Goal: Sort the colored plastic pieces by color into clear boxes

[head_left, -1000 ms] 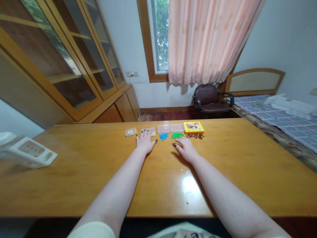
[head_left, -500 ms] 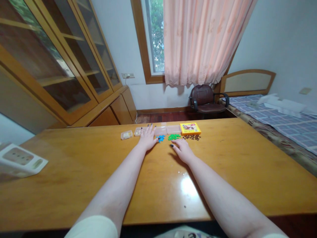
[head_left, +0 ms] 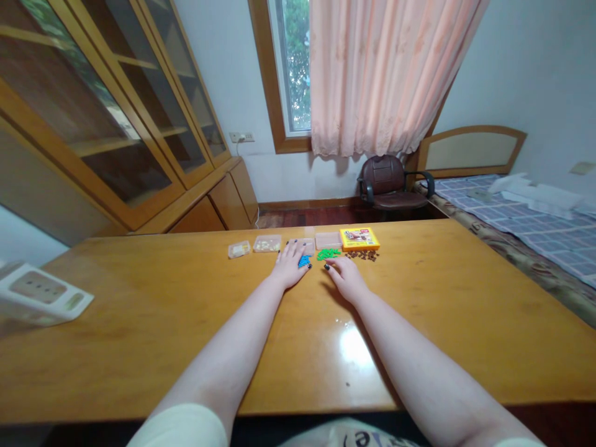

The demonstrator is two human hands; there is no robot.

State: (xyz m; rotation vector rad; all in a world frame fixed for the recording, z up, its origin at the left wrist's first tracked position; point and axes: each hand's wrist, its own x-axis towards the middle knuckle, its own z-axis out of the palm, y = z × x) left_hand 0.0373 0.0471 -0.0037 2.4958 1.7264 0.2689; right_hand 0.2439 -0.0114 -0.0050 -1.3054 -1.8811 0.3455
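Note:
My left hand (head_left: 288, 267) lies with fingers spread at the small pile of blue pieces (head_left: 304, 261). Its fingertips reach over a clear plastic box (head_left: 305, 244) and hide part of it. My right hand (head_left: 348, 278) hovers low over the table beside the green pieces (head_left: 328, 254), its fingers loosely bent and the thumb a little apart; nothing shows in it. Brown pieces (head_left: 364, 255) lie scattered just beyond it, in front of a yellow box (head_left: 359, 239). The single pieces are too small to make out.
Another clear box (head_left: 328, 241) stands behind the green pieces. Farther left are a box with pale pieces (head_left: 267, 243) and a smaller box (head_left: 239, 249). A white container (head_left: 44, 292) stands at the table's left edge. A brown chair (head_left: 386, 183) is beyond the wooden table (head_left: 195, 323).
My left hand has moved right, from the box with pale pieces to the blue pieces and the box behind them. My right hand has barely moved. The view has shifted slightly.

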